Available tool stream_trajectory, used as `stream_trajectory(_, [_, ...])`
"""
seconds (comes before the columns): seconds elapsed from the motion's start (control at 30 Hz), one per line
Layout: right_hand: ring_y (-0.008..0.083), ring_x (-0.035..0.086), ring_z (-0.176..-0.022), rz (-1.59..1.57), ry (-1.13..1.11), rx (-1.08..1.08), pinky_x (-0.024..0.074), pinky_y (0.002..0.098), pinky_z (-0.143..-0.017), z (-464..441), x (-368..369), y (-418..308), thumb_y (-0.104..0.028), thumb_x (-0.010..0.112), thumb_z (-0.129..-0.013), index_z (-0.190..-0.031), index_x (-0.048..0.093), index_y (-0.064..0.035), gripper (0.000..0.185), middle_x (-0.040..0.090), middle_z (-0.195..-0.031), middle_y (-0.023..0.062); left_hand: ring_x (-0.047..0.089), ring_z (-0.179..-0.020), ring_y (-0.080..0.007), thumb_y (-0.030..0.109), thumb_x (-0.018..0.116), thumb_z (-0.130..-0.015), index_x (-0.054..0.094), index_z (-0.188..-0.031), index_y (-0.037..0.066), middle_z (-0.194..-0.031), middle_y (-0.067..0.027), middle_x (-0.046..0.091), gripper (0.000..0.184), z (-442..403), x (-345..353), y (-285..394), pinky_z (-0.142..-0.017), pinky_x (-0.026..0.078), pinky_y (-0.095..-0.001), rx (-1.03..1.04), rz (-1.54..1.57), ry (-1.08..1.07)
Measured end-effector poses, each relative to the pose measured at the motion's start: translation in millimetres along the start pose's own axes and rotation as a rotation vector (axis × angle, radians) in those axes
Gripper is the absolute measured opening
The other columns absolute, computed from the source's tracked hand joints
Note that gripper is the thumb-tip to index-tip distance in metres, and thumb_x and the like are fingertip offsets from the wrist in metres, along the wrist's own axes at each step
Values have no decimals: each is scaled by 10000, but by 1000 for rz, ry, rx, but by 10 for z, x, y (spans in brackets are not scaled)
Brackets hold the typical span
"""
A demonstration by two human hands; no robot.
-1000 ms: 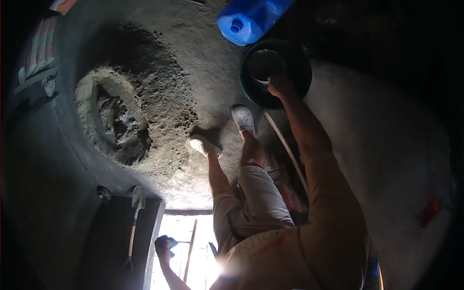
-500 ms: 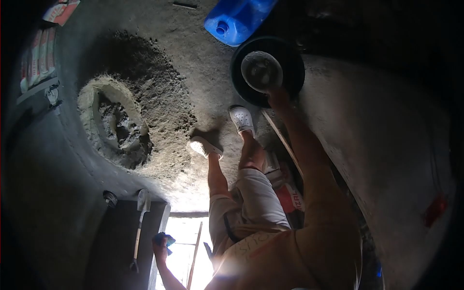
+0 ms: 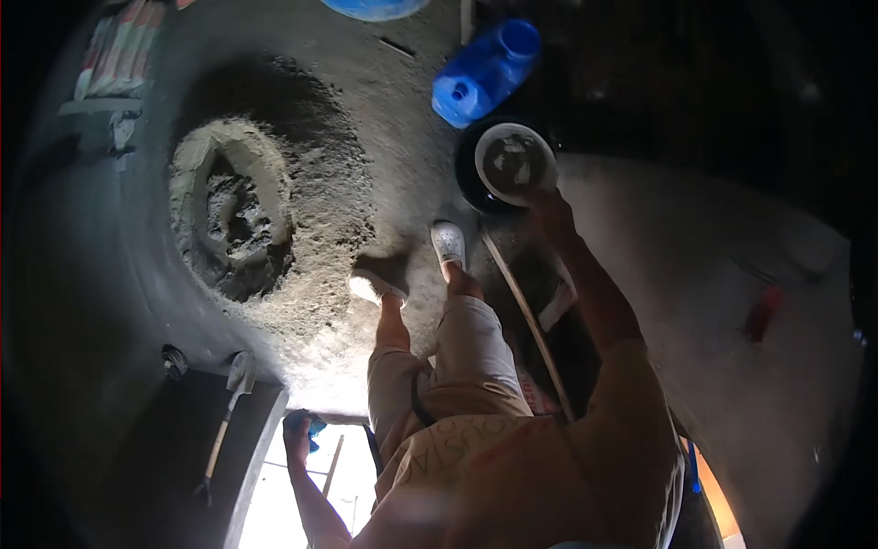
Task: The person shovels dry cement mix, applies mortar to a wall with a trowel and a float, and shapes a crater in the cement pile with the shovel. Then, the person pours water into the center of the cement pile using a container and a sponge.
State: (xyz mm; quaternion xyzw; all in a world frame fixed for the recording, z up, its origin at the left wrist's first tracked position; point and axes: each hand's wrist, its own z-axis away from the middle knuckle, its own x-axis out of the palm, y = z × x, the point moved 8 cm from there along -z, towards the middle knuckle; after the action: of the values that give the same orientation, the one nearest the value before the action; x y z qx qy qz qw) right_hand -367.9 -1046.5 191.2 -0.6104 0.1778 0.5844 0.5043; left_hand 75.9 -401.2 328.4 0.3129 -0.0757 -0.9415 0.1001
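Note:
My right hand [image 3: 547, 209] is closed on the near rim of a pale round pail [image 3: 552, 170]. Greyish liquid with bright reflections shows inside it. Under and beside the pail, a dark round tub [image 3: 468, 179] is partly covered from view. Far off to the other side, near the bright doorway, my left hand [image 3: 296, 434] is closed around a small blue crumpled thing [image 3: 315, 434], whose kind I cannot make out. A blue jerrycan [image 3: 480, 78] lies just beyond the tub.
A ring-shaped mound of grey mix [image 3: 187, 197] with a wet centre is on the floor at left. A shovel [image 3: 219, 430] leans by the doorway. Stacked sacks [image 3: 119, 50] are at upper left. A long wooden stick [image 3: 530, 320] lies beside my legs.
The pail looks larger and sits higher over the tub, covering more of it. My right hand stays on its rim. My view has shifted, and my left hand still holds the blue thing.

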Motion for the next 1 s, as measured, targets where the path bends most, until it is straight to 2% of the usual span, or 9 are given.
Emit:
stream_trajectory(0.13, [341,612,-930,172,11,-148,508,444,-794,-61,-422,-605,-82,559,-806,-1003,640,-96,213,648,-1024,129,584,-934,-183,213,698,-819,535,-1164,55,-1053,-88,606,413,-42,-3,-371,-798,501,-325,74,237,-49])
stream_trajectory(0.2, [345,613,-893,218,94,-309,511,448,-755,-51,-606,-1074,-71,571,-801,-947,629,-87,158,649,-962,128,590,-755,-179,232,634,-816,591,-1076,54,-924,-82,610,318,142,-62,-256,-529,509,-312,-22,229,-32])
stream_trajectory(0.23, [351,612,-872,209,120,-405,510,450,-734,-49,-688,-1350,-62,575,-800,-920,624,-81,131,647,-924,130,586,-709,-170,205,612,-810,626,-987,35,-828,-79,609,246,174,-116,-226,-490,490,-308,21,243,-76])
stream_trajectory(0.27, [338,616,-871,263,52,-388,509,437,-750,-117,-659,-1513,-49,580,-791,-931,624,-83,151,639,-942,122,591,-702,-188,201,609,-812,635,-941,16,-791,-94,621,227,111,-182,-429,-555,504,-323,63,261,-4])
stream_trajectory(0.33, [324,620,-871,325,-29,-423,507,424,-765,-206,-580,-2159,-35,585,-783,-943,624,-85,172,631,-959,114,614,-877,-241,247,688,-806,598,-1067,11,-961,-144,649,363,-325,-165,-1462,-783,492,-359,57,299,64])
stream_trajectory(0.4, [324,617,-856,239,33,-482,506,411,-735,-232,-738,-2887,-28,585,-783,-928,619,-87,160,625,-929,107,608,-945,-254,298,736,-785,551,-1152,23,-1003,-154,641,494,-542,-107,-2087,-798,488,-371,-8,361,43])
stream_trajectory(0.63, [323,608,-825,160,-17,-728,497,413,-708,-402,-144,-5125,-65,619,-786,-914,602,-98,134,614,-901,95,632,-932,-313,396,747,-767,524,-1180,18,-1032,-203,639,602,-437,-463,-2544,-789,499,-418,-153,386,141])
stream_trajectory(0.8, [327,600,-806,79,-143,-886,488,416,-678,-559,593,-6449,-85,627,-798,-858,570,-87,83,591,-850,105,633,-927,-312,397,729,-779,530,-1173,22,-1021,-193,642,580,-404,-373,-3112,-771,512,-418,-251,487,201])
stream_trajectory(1.0, [336,598,-798,159,-285,-1083,483,425,-679,-725,1420,-7419,-97,642,-801,-825,553,-65,98,585,-832,112,630,-878,-254,331,704,-815,527,-1187,65,-1022,-153,629,490,142,-175,-3392,-674,544,-411,-505,842,141])
